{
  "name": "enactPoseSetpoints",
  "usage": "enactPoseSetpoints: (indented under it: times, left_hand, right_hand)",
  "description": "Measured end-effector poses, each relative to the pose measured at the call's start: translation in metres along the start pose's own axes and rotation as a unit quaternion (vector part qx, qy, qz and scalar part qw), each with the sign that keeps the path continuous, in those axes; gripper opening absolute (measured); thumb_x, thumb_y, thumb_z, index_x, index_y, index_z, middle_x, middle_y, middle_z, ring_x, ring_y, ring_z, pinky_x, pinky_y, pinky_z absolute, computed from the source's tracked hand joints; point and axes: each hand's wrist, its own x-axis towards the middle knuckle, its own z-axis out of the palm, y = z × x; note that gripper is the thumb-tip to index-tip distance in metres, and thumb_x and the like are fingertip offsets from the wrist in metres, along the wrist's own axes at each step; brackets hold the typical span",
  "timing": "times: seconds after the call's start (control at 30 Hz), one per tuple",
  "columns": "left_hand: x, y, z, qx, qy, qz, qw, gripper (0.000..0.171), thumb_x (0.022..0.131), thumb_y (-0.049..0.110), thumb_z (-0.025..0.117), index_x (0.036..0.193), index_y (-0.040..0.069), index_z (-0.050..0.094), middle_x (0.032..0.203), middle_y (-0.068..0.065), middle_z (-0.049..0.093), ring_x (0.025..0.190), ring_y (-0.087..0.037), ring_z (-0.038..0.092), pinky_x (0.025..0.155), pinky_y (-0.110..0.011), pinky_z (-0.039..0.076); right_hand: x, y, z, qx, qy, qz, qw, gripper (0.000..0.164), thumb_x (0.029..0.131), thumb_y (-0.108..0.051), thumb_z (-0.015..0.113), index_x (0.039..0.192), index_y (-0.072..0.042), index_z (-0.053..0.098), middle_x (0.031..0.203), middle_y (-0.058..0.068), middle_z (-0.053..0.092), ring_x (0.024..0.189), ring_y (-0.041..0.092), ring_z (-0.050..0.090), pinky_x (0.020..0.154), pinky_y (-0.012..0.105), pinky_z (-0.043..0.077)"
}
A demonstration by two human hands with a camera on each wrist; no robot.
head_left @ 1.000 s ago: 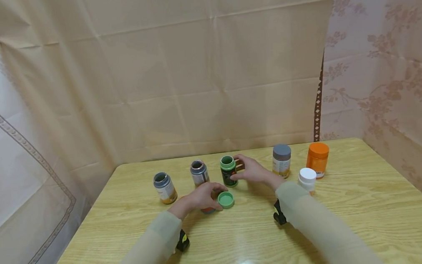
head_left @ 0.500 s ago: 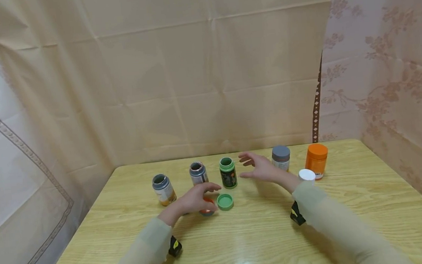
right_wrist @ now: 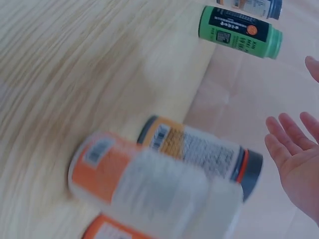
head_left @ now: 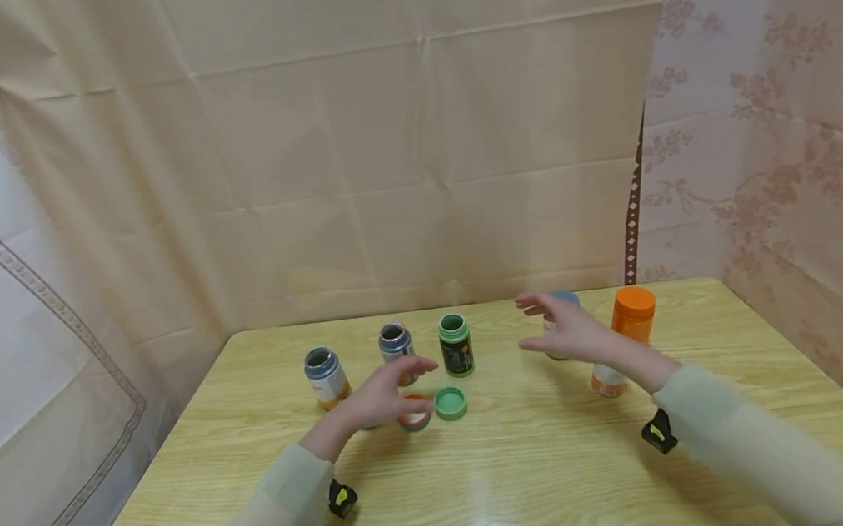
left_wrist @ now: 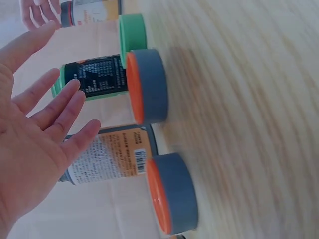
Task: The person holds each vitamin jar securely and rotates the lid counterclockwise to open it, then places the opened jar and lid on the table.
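My left hand [head_left: 376, 396], empty with fingers spread, hovers over the grey lid with an orange inside [head_left: 416, 419]. Beside that lid lies an upturned green lid [head_left: 450, 403]. A second grey lid [left_wrist: 179, 194] shows in the left wrist view, hidden under the hand from above. Behind them stand an uncapped green bottle [head_left: 457, 352] and two uncapped grey-necked bottles [head_left: 396, 342]. My right hand [head_left: 574, 329], also empty with fingers loosely spread, overlaps the grey-capped bottle [right_wrist: 199, 149]. Its wrist covers the top of the white bottle with an orange label [head_left: 609, 380].
An orange jar [head_left: 633, 311] with its cap on stands at the right, near the capped bottles. The light wooden table [head_left: 499, 465] ends at a hanging beige cloth [head_left: 413, 172] at the back.
The right hand has let go of the green bottle and moved right to the capped bottles. The left hand has drawn back slightly left from the green lid, its fingers opening.
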Motion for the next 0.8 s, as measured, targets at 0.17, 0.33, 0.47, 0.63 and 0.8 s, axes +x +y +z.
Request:
enactPoseSetpoints:
  times: [0.17, 0.33, 0.47, 0.63, 0.8]
  left_hand:
    - [-0.002, 0.008, 0.000, 0.000, 0.024, 0.008, 0.9997, 0.053, 0.084, 0.015, 0.078, 0.132, 0.007, 0.055, 0.132, -0.013, 0.056, 0.123, -0.030, 0.049, 0.105, -0.052, 0.035]
    - [-0.004, 0.014, 0.000, 0.003, 0.039, 0.010, 0.9992, 0.051, 0.088, 0.023, 0.074, 0.133, 0.007, 0.055, 0.131, -0.012, 0.057, 0.123, -0.028, 0.049, 0.104, -0.052, 0.035]
    - [-0.005, 0.020, 0.001, -0.001, 0.050, 0.014, 0.9987, 0.054, 0.090, 0.027, 0.072, 0.135, 0.007, 0.052, 0.132, -0.008, 0.056, 0.124, -0.026, 0.049, 0.105, -0.052, 0.035]
    - [-0.005, 0.027, 0.001, -0.014, 0.052, 0.026, 0.9982, 0.054, 0.090, 0.026, 0.071, 0.136, 0.005, 0.050, 0.133, -0.010, 0.055, 0.125, -0.026, 0.049, 0.104, -0.053, 0.035]
    - [-0.004, 0.036, 0.001, -0.011, 0.043, 0.040, 0.9982, 0.054, 0.091, 0.025, 0.070, 0.136, 0.003, 0.050, 0.133, -0.013, 0.054, 0.124, -0.027, 0.048, 0.102, -0.053, 0.037]
  right_hand:
    - [-0.016, -0.004, -0.018, -0.002, 0.001, 0.007, 1.000, 0.063, 0.089, -0.019, 0.073, 0.139, 0.000, 0.042, 0.139, 0.022, 0.047, 0.126, 0.042, 0.045, 0.102, 0.056, 0.036]
    - [-0.030, -0.003, -0.029, -0.020, 0.009, 0.008, 1.000, 0.064, 0.089, -0.021, 0.073, 0.141, -0.002, 0.042, 0.138, 0.021, 0.049, 0.123, 0.040, 0.048, 0.100, 0.057, 0.038]
    - [-0.038, -0.003, -0.036, -0.029, 0.020, -0.001, 0.999, 0.061, 0.088, -0.022, 0.074, 0.137, 0.000, 0.045, 0.134, 0.020, 0.052, 0.122, 0.039, 0.049, 0.098, 0.058, 0.040]
    - [-0.053, -0.004, -0.043, -0.057, 0.021, -0.023, 0.998, 0.058, 0.089, -0.021, 0.073, 0.135, 0.003, 0.047, 0.133, 0.021, 0.053, 0.120, 0.040, 0.050, 0.094, 0.058, 0.042]
    - [-0.070, -0.004, -0.052, -0.078, 0.021, -0.003, 0.997, 0.059, 0.091, -0.025, 0.071, 0.137, 0.002, 0.046, 0.133, 0.020, 0.053, 0.120, 0.041, 0.049, 0.093, 0.061, 0.041]
